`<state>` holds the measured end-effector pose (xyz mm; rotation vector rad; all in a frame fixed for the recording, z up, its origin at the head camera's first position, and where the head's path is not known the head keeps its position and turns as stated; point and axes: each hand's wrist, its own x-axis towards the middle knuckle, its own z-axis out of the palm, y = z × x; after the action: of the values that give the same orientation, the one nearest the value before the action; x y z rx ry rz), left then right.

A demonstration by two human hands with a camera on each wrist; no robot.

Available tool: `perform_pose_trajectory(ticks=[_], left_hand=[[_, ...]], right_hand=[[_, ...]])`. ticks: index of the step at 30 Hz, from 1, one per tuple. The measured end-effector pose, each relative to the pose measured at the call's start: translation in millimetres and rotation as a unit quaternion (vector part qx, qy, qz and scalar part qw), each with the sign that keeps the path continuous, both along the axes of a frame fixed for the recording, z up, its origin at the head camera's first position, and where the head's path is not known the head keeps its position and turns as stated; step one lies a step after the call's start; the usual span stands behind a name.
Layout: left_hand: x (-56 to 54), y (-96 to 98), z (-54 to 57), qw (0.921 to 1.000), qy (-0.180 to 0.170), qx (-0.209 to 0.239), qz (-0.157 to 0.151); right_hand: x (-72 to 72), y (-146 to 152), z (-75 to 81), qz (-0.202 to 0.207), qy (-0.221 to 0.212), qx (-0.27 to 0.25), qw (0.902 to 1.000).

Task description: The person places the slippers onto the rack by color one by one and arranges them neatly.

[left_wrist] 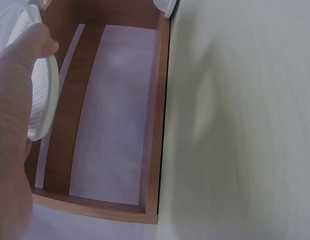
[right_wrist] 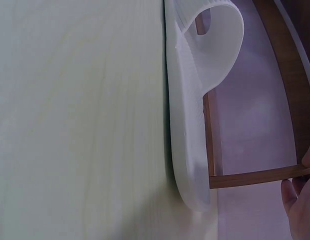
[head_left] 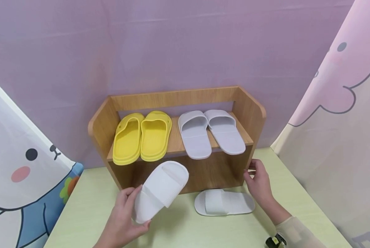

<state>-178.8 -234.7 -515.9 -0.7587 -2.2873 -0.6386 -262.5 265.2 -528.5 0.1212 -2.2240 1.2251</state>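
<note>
My left hand (head_left: 123, 217) grips a white slipper (head_left: 161, 189) by one end and holds it up, tilted, in front of the wooden shoe rack (head_left: 178, 98). In the left wrist view, the thumb lies over the edge of this slipper (left_wrist: 49, 100). With thumb and fingers, my right hand (head_left: 260, 181) pinches the front edge of the rack's right side panel. A second white slipper (head_left: 239, 202) lies sideways on the table before the rack, its strap to the left. The right wrist view shows that slipper's sole edge (right_wrist: 187, 135) close up, beside the rack.
Yellow slippers (head_left: 126, 141) stand as a pair on the left of the upper shelf, and pale grey slippers (head_left: 195, 137) on its right. The rack stands on a light green table (head_left: 88, 203). Behind hangs a purple cloth (head_left: 178, 44), with printed cloths at both sides.
</note>
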Motion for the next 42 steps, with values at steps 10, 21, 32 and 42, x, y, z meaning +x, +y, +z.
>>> perform_pose_trajectory(ticks=[10, 21, 32, 42], left_hand=[[-13.3, 4.2, -12.6, 0.9973, -0.045, -0.040, 0.042], [-31.5, 4.5, -28.0, 0.9916, -0.098, -0.022, 0.082], [-44.4, 7.3, -34.4, 0.9752, -0.178, 0.016, 0.131], [-51.3, 23.0, -35.4, 0.9707, -0.154, 0.069, 0.171]], right_hand=[[-1.4, 1, -1.1, -0.002, -0.002, 0.008, 1.0000], [-2.5, 1, -1.7, -0.002, 0.005, 0.005, 1.0000], [-2.8, 2, -1.5, -0.005, 0.001, 0.007, 1.0000], [-2.3, 1, -1.6, -0.005, -0.005, 0.005, 1.0000]])
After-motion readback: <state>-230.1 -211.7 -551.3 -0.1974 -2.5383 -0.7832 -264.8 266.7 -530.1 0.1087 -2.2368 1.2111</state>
